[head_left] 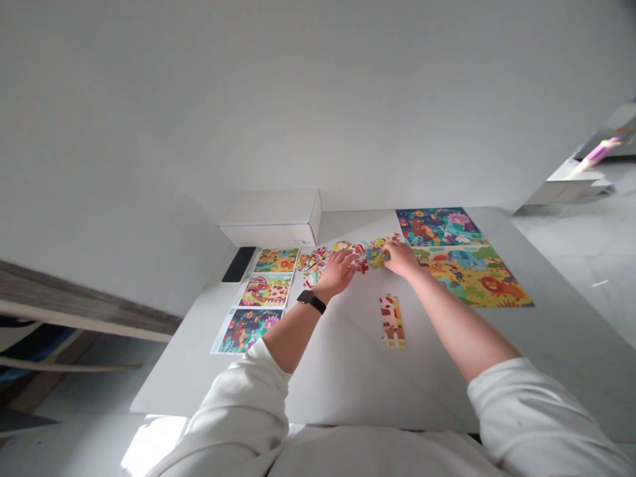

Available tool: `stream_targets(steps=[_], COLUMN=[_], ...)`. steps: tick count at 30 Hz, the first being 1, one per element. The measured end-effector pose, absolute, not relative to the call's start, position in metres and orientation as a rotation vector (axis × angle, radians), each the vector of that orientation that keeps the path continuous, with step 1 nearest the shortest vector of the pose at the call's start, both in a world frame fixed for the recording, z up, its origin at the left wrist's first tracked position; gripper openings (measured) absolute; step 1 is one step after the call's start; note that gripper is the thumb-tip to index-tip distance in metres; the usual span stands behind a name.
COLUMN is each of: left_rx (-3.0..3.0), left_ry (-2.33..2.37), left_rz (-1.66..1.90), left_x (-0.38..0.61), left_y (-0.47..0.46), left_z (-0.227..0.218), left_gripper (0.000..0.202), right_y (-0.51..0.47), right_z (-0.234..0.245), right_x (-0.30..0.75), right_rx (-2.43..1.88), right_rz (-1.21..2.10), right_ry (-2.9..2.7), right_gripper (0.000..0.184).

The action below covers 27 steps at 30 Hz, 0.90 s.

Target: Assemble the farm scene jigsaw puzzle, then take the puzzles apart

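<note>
Loose jigsaw puzzle pieces (315,258) lie in a heap across the back middle of the table. My left hand (338,270), a black watch on its wrist, rests over the heap with its fingers stretched out on the pieces. At the heap's right end, the fingers of my right hand (399,257) are curled together on a yellow-green puzzle piece (378,258), partly hidden by them. Nearer to me, between my forearms, lies a small joined strip of puzzle (392,321) with a brown-and-white cow pattern.
Two assembled puzzles, a dark one (437,225) and a yellow animal one (477,278), lie at the right. Three picture cards, including a farm card (265,290), line the left, beside a black phone (239,264). A white box (268,222) stands against the wall.
</note>
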<state>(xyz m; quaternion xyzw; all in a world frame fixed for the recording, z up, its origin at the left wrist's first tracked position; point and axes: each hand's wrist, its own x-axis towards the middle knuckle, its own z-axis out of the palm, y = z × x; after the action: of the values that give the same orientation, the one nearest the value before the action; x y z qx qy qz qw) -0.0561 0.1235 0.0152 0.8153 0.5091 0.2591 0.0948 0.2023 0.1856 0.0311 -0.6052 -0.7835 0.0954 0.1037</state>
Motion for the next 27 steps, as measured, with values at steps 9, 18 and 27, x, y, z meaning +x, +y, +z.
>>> stream_targets(steps=[9,18,27], left_rx=[1.800,1.012,0.948], left_ry=[1.438,1.415,1.568], left_rz=[1.053,1.165,1.169], left_x=[-0.054,-0.068,-0.112], left_y=[0.103,0.110,0.110], left_z=[0.036,0.047,0.036], left_gripper=[0.037,0.021,0.031], right_y=[0.165,0.168,0.157], right_z=[0.056,0.058,0.003], right_x=[0.174,0.205,0.298], right_rx=[-1.160,-1.432,-1.601], right_rz=[0.972,0.561,0.136], right_ry=[-2.164,-2.145,-2.223], right_gripper=[0.023,0.027,0.024])
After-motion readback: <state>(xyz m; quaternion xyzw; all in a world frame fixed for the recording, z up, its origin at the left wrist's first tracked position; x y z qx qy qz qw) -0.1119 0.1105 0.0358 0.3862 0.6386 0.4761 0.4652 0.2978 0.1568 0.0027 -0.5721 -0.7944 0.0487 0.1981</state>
